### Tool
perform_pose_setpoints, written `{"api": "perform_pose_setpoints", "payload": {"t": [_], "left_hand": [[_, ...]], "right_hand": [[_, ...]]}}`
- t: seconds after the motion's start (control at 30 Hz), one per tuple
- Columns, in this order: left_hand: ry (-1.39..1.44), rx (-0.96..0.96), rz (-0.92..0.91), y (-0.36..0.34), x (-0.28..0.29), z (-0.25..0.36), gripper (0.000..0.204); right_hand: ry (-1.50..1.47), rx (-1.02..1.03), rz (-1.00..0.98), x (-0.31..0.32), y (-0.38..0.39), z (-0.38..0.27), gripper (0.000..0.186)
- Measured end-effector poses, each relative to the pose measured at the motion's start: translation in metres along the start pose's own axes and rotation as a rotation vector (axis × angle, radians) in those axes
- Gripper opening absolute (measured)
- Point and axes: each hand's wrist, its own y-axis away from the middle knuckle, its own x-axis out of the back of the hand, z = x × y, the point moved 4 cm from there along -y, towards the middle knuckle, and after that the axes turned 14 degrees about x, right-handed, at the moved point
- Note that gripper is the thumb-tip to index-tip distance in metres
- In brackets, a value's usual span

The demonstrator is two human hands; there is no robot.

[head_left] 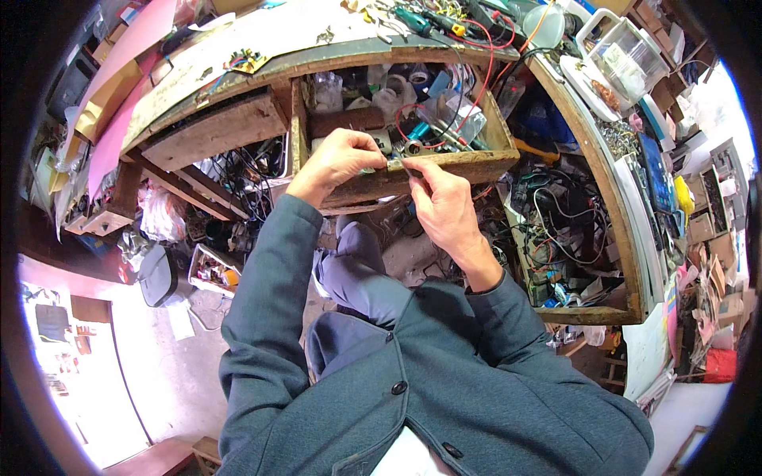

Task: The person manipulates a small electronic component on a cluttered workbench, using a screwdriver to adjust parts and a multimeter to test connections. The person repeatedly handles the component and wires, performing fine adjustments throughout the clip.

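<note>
An open wooden drawer (pixel 468 164) is pulled out from under the workbench, full of tape rolls, wires, plastic bags and small tools. Over its front edge both hands come together, fingertips close to each other. My left hand (pixel 343 161) is closed in a pinch, and a small pale piece shows beneath its fingertips, too small to name. My right hand (pixel 444 202) pinches too, at a thin dark sliver whose kind I cannot make out. A teal-handled tool (pixel 418 131) lies in the drawer just beyond the hands.
On the workbench (pixel 305 36) lie red and black test leads, pliers and a small bundle of coloured wires (pixel 244 61). A clear plastic container (pixel 627 63) stands at the far right. Tangled cables (pixel 563 230) fill the open compartment to the right. A small box (pixel 214 270) sits on the floor left.
</note>
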Motion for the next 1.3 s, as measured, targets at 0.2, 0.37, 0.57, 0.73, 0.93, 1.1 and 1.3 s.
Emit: {"api": "perform_pose_setpoints", "payload": {"t": [0.2, 0.37, 0.57, 0.73, 0.93, 1.1, 1.3], "left_hand": [[-0.026, -0.068, 0.043, 0.004, -0.002, 0.004, 0.011], [-0.070, -0.034, 0.045, 0.007, -0.001, 0.009, 0.012], [-0.026, 0.001, 0.048, 0.005, -0.002, 0.006, 0.011], [-0.022, 0.064, 0.040, 0.006, -0.001, 0.007, 0.011], [-0.051, 0.026, 0.054, 0.008, -0.001, 0.008, 0.013], [-0.054, -0.060, 0.106, 0.001, -0.001, 0.003, 0.019], [-0.048, 0.021, 0.052, 0.005, -0.001, 0.006, 0.014]], "right_hand": [[-0.007, -0.038, 0.003, -0.008, 0.003, -0.001, 0.018], [-0.020, -0.154, -0.061, -0.008, 0.000, -0.005, 0.016], [0.017, -0.088, -0.058, -0.014, 0.000, -0.004, 0.013], [0.139, -0.041, -0.115, -0.019, -0.005, -0.006, 0.013], [0.191, -0.039, -0.161, -0.024, -0.014, -0.001, 0.014], [0.198, -0.084, -0.125, -0.013, -0.014, -0.005, 0.013], [0.122, -0.053, -0.093, -0.016, -0.007, -0.011, 0.010]]}}
